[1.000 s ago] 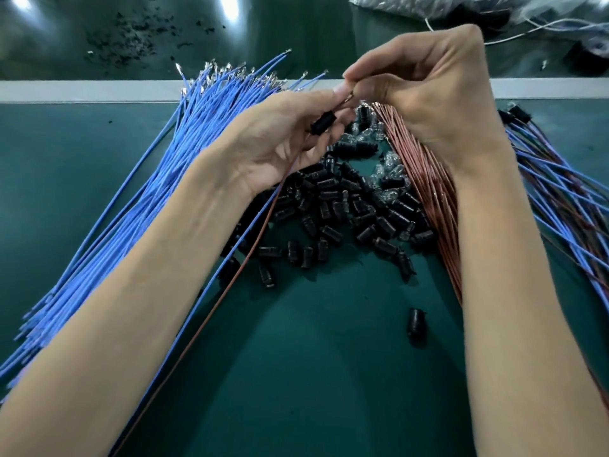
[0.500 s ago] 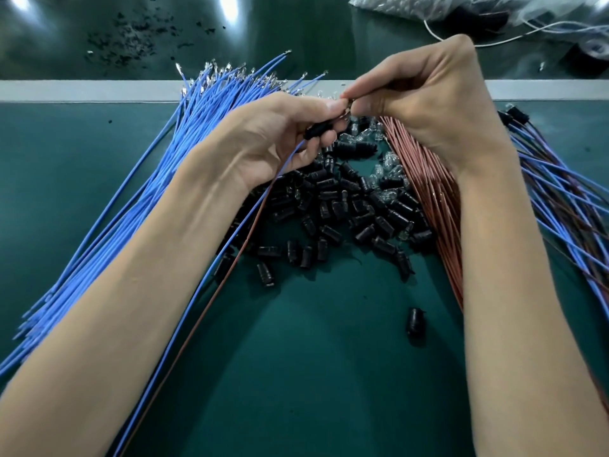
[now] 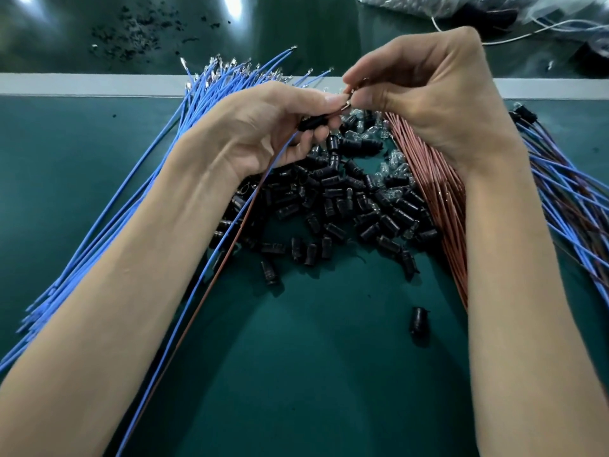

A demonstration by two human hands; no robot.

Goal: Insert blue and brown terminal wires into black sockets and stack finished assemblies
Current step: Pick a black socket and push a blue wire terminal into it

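1. Assembly is sitting mid-cycle: the left hand [image 3: 263, 127] is curling round one black socket [image 3: 314, 123], thumb and fingers closed on it, just above the pile.
2. A blue wire [image 3: 196, 311] and a brown wire [image 3: 230, 247] are trailing from that hand toward the near edge of the green mat [image 3: 313, 374], so both leads are probably already threaded or being seated.
3. The right hand [image 3: 428, 103] is pinching a small coppery, metallic piece [image 3: 349, 94] between thumb and forefinger at the socket's far end. It is looking like a terminal tip, though it is too small to be sure.
4. Finished assemblies [image 3: 566, 199], blue and dark wires together with black ends showing at the far side, are lying fanned along the right edge, so a fair batch is looking done.
5. Much is remaining:
   - the loose sockets [image 3: 346, 206] are heaping in the middle, with one stray socket [image 3: 419, 321] lying apart nearer the person;
   - the blue wire bundle [image 3: 131, 199] is spreading on the left;
   - the brown wire bundle [image 3: 438, 199] is running beneath the right wrist.
6. Small clear bulbs [image 3: 392, 163] are lying mixed among the sockets.
7. The piece in hand is needing its terminals fully seated before it is going onto the right-hand stack.
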